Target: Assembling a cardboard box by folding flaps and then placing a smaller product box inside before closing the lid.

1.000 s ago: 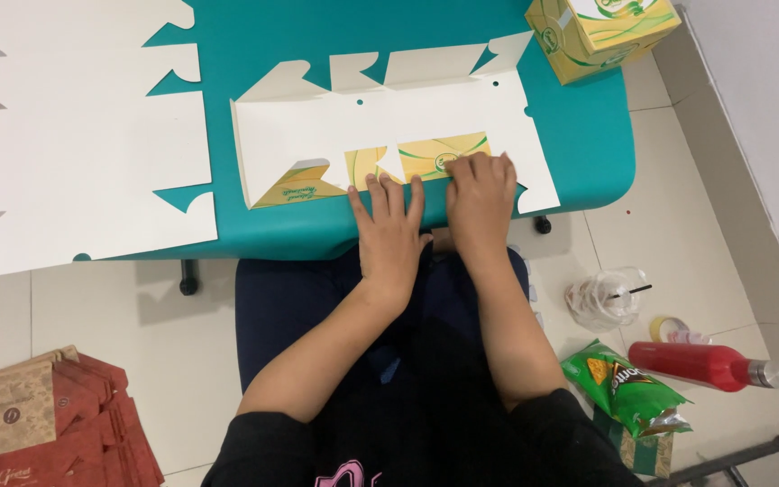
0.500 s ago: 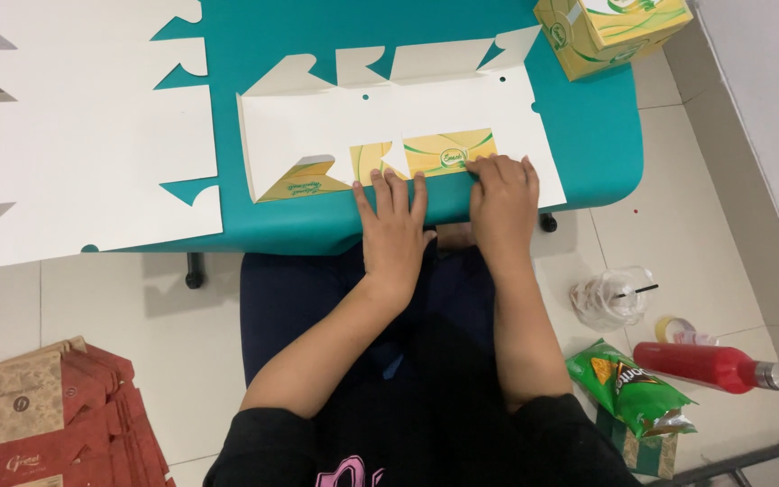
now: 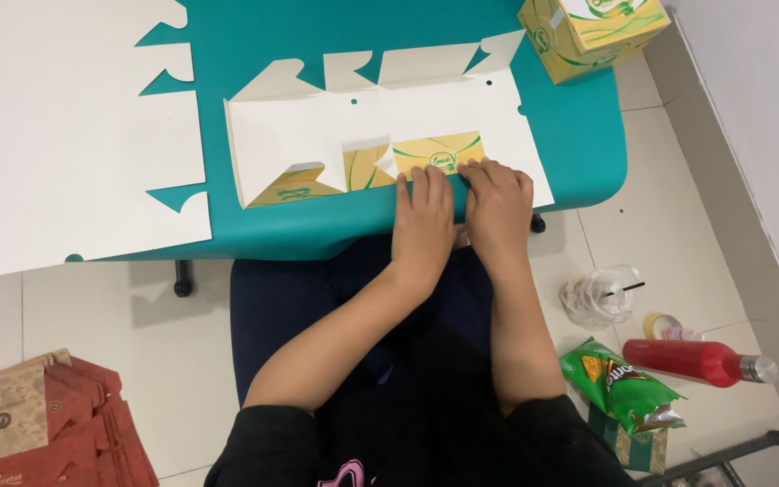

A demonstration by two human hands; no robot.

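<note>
Seated person, view straight down over dark-clothed lap and black sleeves.

Left hand (image 3: 426,221) lies palm down, fingers straight and close together, pressing on the near edge of a flat die-cut carton blank (image 3: 380,113). Right hand (image 3: 498,203) sits just beside it, touching it at the thumb side, fingers slightly curled and held narrow, fingertips on the same folded strip. Neither hand grips anything; both press flat.

The carton blank is thin white card, matte on its unprinted inner face, lying on the teal table (image 3: 579,135) near its front edge. Its far edge carries a row of angular tabs with notches between them. Along the near edge several flaps are folded up and over, showing the printed outer side: glossy yellow with green curved bands. Small punched holes dot the white panel.

Left of it, a stack of larger white blanks (image 3: 65,153) overhangs the table edge, same matte card, with sawtooth cut-outs along its right side.

At the table's far right corner stands an assembled box (image 3: 592,27), yellow and green, squared up.

Floor is pale tile. By the right side: a crumpled clear plastic cup (image 3: 599,296) with a dark straw, a red bottle (image 3: 701,361) with metal cap lying on its side, a green crinkled snack bag (image 3: 624,383). Lower left: a pile of red and tan paper bags (image 3: 47,424), flat.
</note>
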